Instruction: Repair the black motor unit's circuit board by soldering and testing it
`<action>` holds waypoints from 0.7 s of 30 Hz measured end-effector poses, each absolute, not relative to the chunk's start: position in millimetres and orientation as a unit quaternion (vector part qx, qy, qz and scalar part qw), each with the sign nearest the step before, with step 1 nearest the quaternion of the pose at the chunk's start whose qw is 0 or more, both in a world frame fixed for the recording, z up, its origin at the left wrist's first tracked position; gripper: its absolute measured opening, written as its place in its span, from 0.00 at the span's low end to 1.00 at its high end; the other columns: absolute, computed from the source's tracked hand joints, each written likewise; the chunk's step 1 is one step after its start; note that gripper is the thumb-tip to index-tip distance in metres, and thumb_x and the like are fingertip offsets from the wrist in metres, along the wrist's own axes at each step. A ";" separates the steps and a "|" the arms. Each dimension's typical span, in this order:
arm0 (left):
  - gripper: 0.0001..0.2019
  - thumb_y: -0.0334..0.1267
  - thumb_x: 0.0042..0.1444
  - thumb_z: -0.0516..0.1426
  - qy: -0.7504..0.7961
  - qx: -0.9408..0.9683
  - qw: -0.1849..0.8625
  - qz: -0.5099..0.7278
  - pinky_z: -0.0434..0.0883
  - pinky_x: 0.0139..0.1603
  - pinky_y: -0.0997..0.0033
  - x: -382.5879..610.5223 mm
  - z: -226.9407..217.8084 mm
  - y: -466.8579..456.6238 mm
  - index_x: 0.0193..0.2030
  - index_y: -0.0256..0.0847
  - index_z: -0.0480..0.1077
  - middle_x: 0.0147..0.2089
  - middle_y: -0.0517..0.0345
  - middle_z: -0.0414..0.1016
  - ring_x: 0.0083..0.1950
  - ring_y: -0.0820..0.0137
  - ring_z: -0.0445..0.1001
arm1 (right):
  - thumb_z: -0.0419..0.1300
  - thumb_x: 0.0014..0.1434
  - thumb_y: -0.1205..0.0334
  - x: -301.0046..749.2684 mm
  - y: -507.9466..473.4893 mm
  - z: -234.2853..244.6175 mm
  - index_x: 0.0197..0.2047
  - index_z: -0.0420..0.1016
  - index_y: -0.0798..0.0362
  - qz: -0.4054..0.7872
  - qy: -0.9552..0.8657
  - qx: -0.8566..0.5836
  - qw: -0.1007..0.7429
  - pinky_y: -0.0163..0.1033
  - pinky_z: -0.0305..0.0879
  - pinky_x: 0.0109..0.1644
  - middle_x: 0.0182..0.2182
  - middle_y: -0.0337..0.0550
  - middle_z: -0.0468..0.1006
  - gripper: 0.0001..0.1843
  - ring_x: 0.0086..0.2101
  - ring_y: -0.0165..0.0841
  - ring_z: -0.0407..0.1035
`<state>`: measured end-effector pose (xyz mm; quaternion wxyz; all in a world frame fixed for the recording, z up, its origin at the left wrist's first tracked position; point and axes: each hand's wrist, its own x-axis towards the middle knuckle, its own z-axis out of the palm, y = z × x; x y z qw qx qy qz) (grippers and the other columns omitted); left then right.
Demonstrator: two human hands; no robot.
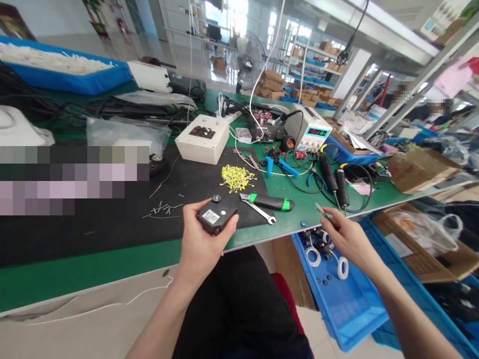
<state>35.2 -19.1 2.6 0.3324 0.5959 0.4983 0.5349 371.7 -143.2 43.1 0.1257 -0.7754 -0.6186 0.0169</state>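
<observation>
My left hand (198, 249) is closed around a black plastic housing (229, 218) with a white label and a small round part on its top corner. The thumb and fingers grip its sides, just above the front edge of the bench. To the right, my right hand (348, 238) pinches a pair of metal tweezers (321, 208), tips pointing left and away from me. Between the hands lie a black and green utility knife (272, 202) and an open-ended wrench (262, 211). Behind them is a heap of small yellow-headed parts (237, 178).
A grey control box (202, 144) stands on the black mat (123, 234). A lit power supply (307, 130), blue-handled pliers (269, 166) and two black corded tools (328, 172) are toward the right. Below the bench edge sits a blue tray (352, 309) with coiled white cables.
</observation>
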 end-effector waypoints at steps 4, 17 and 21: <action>0.33 0.43 0.50 0.73 0.473 0.581 0.389 0.537 0.81 0.56 0.53 35.3 2.9 -20.4 0.59 0.45 0.64 0.57 0.48 0.78 0.54 0.56 0.82 | 0.57 0.75 0.54 381.4 -99.8 35.5 0.63 0.70 0.55 -0.019 -0.614 -0.777 0.135 0.41 0.73 0.45 0.43 0.46 0.81 0.19 0.40 0.37 0.77; 0.22 0.44 0.60 0.66 0.435 0.608 0.439 0.498 0.82 0.52 0.59 25.7 28.4 -21.1 0.60 0.46 0.71 0.63 0.49 0.77 0.56 0.54 0.83 | 0.60 0.74 0.48 472.6 -73.5 45.3 0.56 0.75 0.57 -0.126 -0.441 -0.874 0.160 0.52 0.73 0.56 0.49 0.48 0.77 0.20 0.48 0.39 0.74; 0.14 0.42 0.65 0.61 0.436 0.662 0.404 0.456 0.77 0.54 0.64 23.4 40.3 -19.7 0.56 0.48 0.76 0.56 0.55 0.81 0.55 0.59 0.81 | 0.60 0.74 0.50 524.2 -60.3 41.6 0.46 0.77 0.58 -0.075 -0.442 -0.878 0.169 0.39 0.76 0.42 0.39 0.44 0.78 0.17 0.37 0.32 0.75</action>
